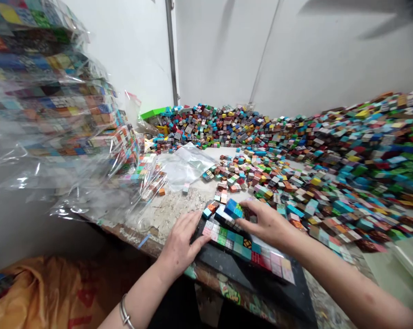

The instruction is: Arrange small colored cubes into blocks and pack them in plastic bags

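Observation:
A double row of small colourful printed cubes (238, 249) lies along a black board (227, 269) at the table edge. My left hand (179, 246) rests at the board's left end, fingers stretched and thumb apart, the thumb tip touching the end of the row. Just behind the row, my right hand (266, 224) pinches a short block of blue cubes (233, 209) between thumb and fingers. White-topped cubes (223, 217) lie below that block, partly hidden by it. Beside them is a small orange and blue block (211, 209).
Loose cubes (278, 178) spread over the table and heap against the back wall and right side. Plastic-wrapped stacks of cubes (65, 105) tower at the left. A clear plastic bag (185, 164) lies mid-table. An orange sack (45, 292) is below left.

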### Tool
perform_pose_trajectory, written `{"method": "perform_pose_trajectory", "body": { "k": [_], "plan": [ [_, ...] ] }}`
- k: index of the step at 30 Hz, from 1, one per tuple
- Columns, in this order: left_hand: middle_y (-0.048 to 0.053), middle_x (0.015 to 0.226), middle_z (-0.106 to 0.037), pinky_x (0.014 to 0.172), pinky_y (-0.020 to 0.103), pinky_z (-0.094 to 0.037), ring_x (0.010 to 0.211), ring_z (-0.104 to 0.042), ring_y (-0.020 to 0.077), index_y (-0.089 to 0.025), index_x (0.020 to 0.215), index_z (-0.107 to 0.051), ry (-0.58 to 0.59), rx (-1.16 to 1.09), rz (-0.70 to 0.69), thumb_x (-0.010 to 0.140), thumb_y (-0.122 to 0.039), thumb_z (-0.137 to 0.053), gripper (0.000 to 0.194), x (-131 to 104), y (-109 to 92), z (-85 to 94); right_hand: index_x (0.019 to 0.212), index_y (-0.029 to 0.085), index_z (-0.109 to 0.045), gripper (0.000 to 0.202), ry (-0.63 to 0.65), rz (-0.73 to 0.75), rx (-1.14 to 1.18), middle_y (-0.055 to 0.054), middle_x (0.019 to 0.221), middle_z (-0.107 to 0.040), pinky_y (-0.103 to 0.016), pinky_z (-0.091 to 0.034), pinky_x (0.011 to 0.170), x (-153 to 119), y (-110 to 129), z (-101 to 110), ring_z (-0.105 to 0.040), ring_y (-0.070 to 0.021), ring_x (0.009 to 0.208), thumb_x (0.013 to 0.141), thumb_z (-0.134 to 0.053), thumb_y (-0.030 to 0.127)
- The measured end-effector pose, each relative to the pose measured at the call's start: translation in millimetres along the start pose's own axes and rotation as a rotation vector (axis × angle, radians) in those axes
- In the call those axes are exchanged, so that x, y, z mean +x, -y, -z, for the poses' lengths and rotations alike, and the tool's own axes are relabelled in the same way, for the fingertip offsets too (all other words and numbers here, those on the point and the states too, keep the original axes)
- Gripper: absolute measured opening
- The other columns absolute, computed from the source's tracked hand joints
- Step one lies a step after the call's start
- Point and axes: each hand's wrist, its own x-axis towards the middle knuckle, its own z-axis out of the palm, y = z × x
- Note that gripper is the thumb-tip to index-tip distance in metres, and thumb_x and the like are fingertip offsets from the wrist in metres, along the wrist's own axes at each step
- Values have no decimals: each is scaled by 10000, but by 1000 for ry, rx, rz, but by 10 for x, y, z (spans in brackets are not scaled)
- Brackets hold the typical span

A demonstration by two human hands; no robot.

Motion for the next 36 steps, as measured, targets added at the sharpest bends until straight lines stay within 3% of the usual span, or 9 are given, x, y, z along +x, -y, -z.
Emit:
{"method": "perform_pose_trajectory", "body": {
  "k": [6, 11, 14, 17, 20, 27, 31, 34, 36],
  "plan": [
    [140, 1343, -427, 1040, 479, -312, 1263, -363, 248, -164, 1361, -266, 97, -47, 10, 832, -463, -476, 643, -179, -55, -50, 1041, 111, -582, 354, -36, 52, 10, -119, 950, -607, -368, -443, 793, -228, 416, -295, -534, -250, 897, 734, -556, 283],
    [119, 1373, -392, 1066, 494, -252, 1281, -336, 231, -187, 1376, -219, 143, -55, -12, 850, -470, -436, 635, -211, -83, -63, 1041, 87, -588, 319, -21, 72, -90, -131, 954, -598, -399, -450, 784, -234, 525, -425, -515, -275, 905, 761, -550, 234],
    [105, 1376, -392, 1069, 491, -248, 1282, -334, 224, -196, 1373, -228, 151, -50, -18, 860, -455, -424, 608, -217, -81, -53, 1099, 82, -566, 394, 4, 53, -90, -142, 1021, -586, -401, -444, 811, -245, 532, -417, -503, -282, 948, 767, -573, 294],
    [105, 1374, -394, 1071, 487, -250, 1279, -340, 220, -193, 1375, -224, 147, -52, -16, 870, -442, -413, 594, -211, -66, -34, 1195, 89, -501, 473, -39, 13, -56, -146, 1103, -557, -393, -413, 877, -210, 435, -378, -482, -270, 1019, 825, -489, 384],
    [112, 1350, -427, 1060, 485, -274, 1260, -372, 219, -189, 1368, -245, 110, -60, 13, 882, -416, -400, 559, -198, -33, -21, 1143, 114, -542, 391, -52, -50, -85, -142, 1075, -565, -370, -385, 900, -91, 269, -320, -490, -247, 1027, 885, -364, 349],
    [92, 1273, -517, 1028, 459, -350, 1194, -458, 205, -186, 1294, -389, 8, -43, 66, 898, -353, -390, 430, -180, 149, -56, 953, 162, -643, 302, 54, -91, -132, -104, 911, -613, -307, -438, 764, 118, 108, -324, -565, -228, 881, 766, -561, 384],
    [106, 1217, -560, 1018, 458, -367, 1158, -491, 207, -150, 1232, -462, -52, -44, 106, 909, -322, -363, 379, -180, 282, -86, 957, 191, -646, 297, 98, -84, -124, -73, 911, -630, -257, -449, 742, 108, -26, -278, -586, -180, 850, 826, -472, 393],
    [101, 1183, -583, 1011, 442, -385, 1134, -511, 199, -152, 1191, -499, -89, -44, 133, 911, -295, -356, 346, -192, 317, -112, 1051, 163, -603, 307, 80, -150, -172, -102, 1015, -613, -270, -427, 822, 115, -271, -173, -569, -185, 941, 871, -378, 266],
    [96, 1170, -590, 1006, 434, -395, 1126, -515, 198, -157, 1185, -506, -98, -27, 128, 907, -288, -366, 337, -200, 313, -132, 1094, 130, -571, 312, 61, -210, -228, -133, 1089, -584, -301, -395, 882, 133, -445, -117, -535, -214, 1019, 834, -408, 185]
  ]
}}
